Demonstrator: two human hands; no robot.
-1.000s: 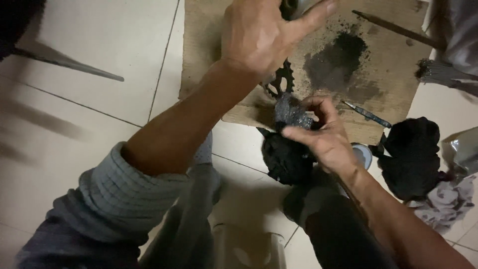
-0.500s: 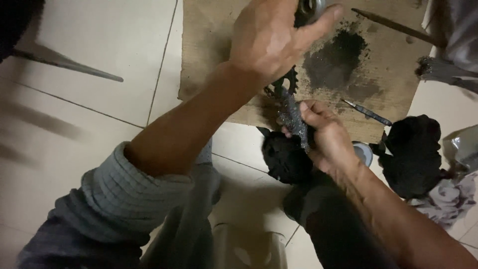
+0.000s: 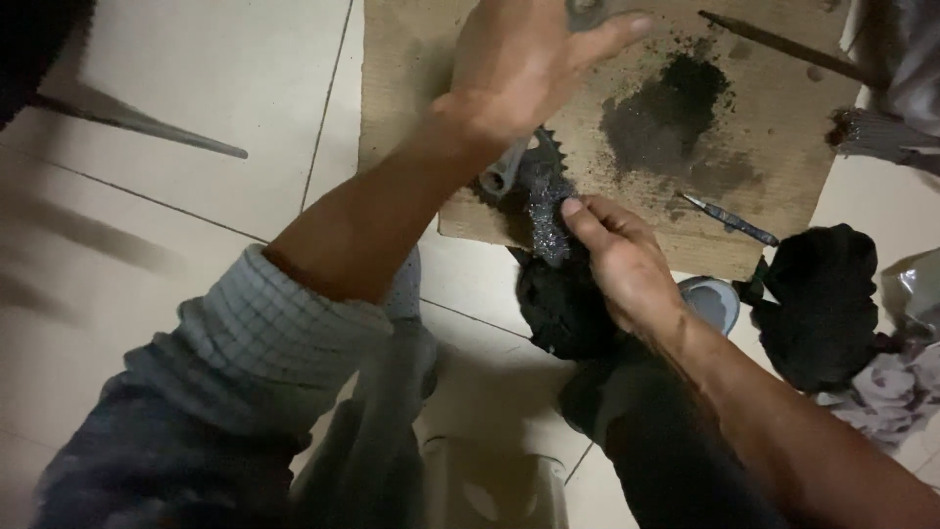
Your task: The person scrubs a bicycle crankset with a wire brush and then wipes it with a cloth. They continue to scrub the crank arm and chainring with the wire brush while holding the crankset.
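1. Head view: the left hand (image 3: 519,64) reaches across the stained cardboard sheet (image 3: 411,59), palm down, fingers partly spread. Its grip is hidden from above, so I cannot tell whether it clasps anything; a grey metal part peeks out past its fingertips at the sheet's far edge.
2. A toothed chainring (image 3: 548,157) with a grey crank arm stub (image 3: 501,176) lies on the cardboard's near edge, just below the left wrist.
3. The right hand (image 3: 622,264) pinches a wad of steel wool (image 3: 544,211) between thumb and curled fingers, pressing it against the chainring's teeth.
4. Under the right hand, off the cardboard's near edge, sits a black rag (image 3: 558,309) on the tiled floor.
5. On the cardboard, right of the chainring, is a dark grease patch (image 3: 676,108), and nearer the right corner a small slim tool (image 3: 729,217).
6. A long metal rod (image 3: 783,44) lies across the cardboard's far right corner.
7. Right of the cardboard lies a second black cloth bundle (image 3: 818,304), with a pale crumpled rag (image 3: 896,392) beside it.
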